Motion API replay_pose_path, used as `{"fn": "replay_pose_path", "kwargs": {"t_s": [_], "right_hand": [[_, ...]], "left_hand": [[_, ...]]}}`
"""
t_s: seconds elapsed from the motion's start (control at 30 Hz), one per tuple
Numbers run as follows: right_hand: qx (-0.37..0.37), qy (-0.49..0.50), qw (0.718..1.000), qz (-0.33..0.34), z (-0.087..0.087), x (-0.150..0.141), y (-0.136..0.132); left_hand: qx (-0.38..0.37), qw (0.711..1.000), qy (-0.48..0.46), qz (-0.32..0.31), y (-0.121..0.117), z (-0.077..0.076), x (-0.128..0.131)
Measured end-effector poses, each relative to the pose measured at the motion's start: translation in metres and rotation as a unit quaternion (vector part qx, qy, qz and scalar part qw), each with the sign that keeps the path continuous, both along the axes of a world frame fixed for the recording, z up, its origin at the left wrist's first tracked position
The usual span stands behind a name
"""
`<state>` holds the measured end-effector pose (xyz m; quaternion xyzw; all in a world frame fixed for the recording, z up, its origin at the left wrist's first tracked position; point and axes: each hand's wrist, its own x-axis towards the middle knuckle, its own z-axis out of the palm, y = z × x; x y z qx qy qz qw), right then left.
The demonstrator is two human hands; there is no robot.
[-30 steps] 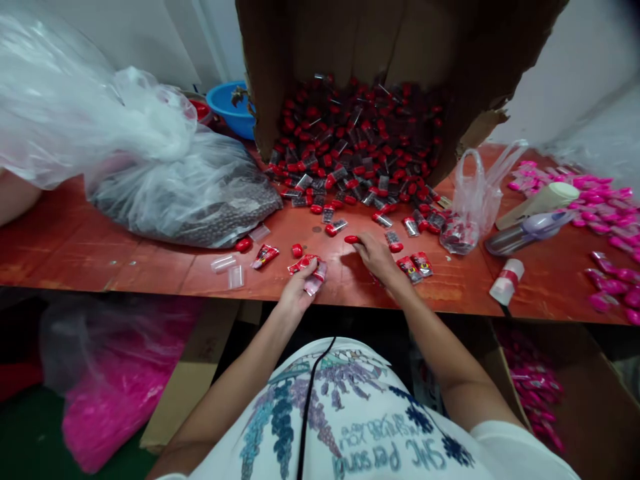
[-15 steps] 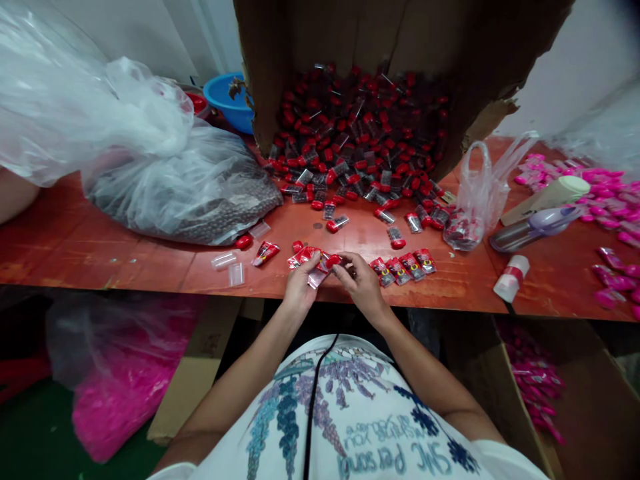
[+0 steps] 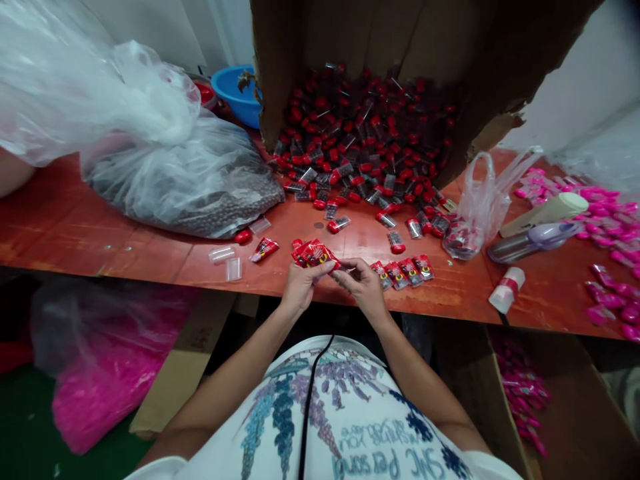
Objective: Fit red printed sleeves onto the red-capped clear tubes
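A red printed plastic packet [image 3: 316, 253] is held at the table's front edge, between my two hands. My left hand [image 3: 300, 288] is closed on its lower side, the thumb lying across it. At its right end my right hand [image 3: 363, 288] pinches with thumb and fingertips; what lies between those fingertips is partly hidden. To the left are another red packet [image 3: 264, 249], two clear plastic containers [image 3: 233, 269] and a red cap [image 3: 243, 237]. Several filled red packets [image 3: 411, 272] lie in a row beside my right hand. Red-capped clear containers [image 3: 339, 225] with dark contents lie beyond.
A torn cardboard box [image 3: 267, 80] on its side spills a heap of red-capped containers. A clear bag of dark beads [image 3: 190, 180] lies left. Right are a knotted clear bag [image 3: 475, 213], a purple-lidded bottle [image 3: 533, 241], a white roll [image 3: 507, 290] and pink packets [image 3: 610, 287].
The red cap and clear container visible between my hands before are now hidden. The red packet shows more of its printed face. The view has shifted slightly.
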<state>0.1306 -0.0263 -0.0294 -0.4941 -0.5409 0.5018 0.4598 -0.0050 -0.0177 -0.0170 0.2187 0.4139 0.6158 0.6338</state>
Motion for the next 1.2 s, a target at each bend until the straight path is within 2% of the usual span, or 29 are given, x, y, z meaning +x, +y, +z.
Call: {"fn": "replay_pose_path", "kwargs": {"t_s": [0.13,0.2,0.27,0.43,0.5,0.6,0.7,0.77,0.9,1.0,1.1,1.2], "right_hand": [[0.064,-0.058,0.996,-0.021,0.000,0.002,-0.004],[0.072,-0.068,0.994,-0.038,-0.001,0.003,-0.005],[0.045,-0.053,0.997,-0.037,-0.002,0.005,-0.006],[-0.064,0.064,0.994,0.053,-0.001,0.008,-0.005],[-0.081,0.105,0.991,0.037,-0.001,0.006,-0.006],[-0.033,0.076,0.996,-0.013,-0.004,0.003,-0.009],[0.039,-0.021,0.999,-0.011,-0.005,0.003,-0.011],[0.061,-0.054,0.997,-0.001,-0.006,0.004,-0.010],[0.030,0.001,0.999,0.013,-0.004,0.008,-0.004],[0.018,0.045,0.997,0.065,-0.002,0.015,-0.002],[0.029,0.040,0.993,0.108,0.000,0.023,-0.003],[0.049,0.008,0.994,0.095,-0.003,0.026,-0.004]], "left_hand": [[-0.008,1.000,0.022,0.001,-0.001,0.000,0.001],[-0.020,0.999,0.029,-0.009,0.000,-0.001,-0.001],[-0.021,0.999,0.033,-0.024,0.001,-0.002,-0.004],[0.006,0.996,0.011,-0.088,0.002,0.003,-0.013],[-0.001,0.995,-0.005,-0.103,0.002,0.006,-0.014],[-0.003,0.996,0.017,-0.091,0.003,0.006,-0.013],[-0.004,0.994,0.068,-0.082,0.004,0.003,-0.011],[-0.010,0.992,0.082,-0.092,0.004,0.003,-0.009],[-0.020,0.992,0.061,-0.110,0.004,0.005,-0.007],[-0.019,0.994,0.041,-0.098,0.006,0.007,-0.007],[-0.036,0.995,0.037,-0.085,0.006,0.005,-0.007],[-0.053,0.993,0.027,-0.105,0.004,0.001,-0.004]]}}
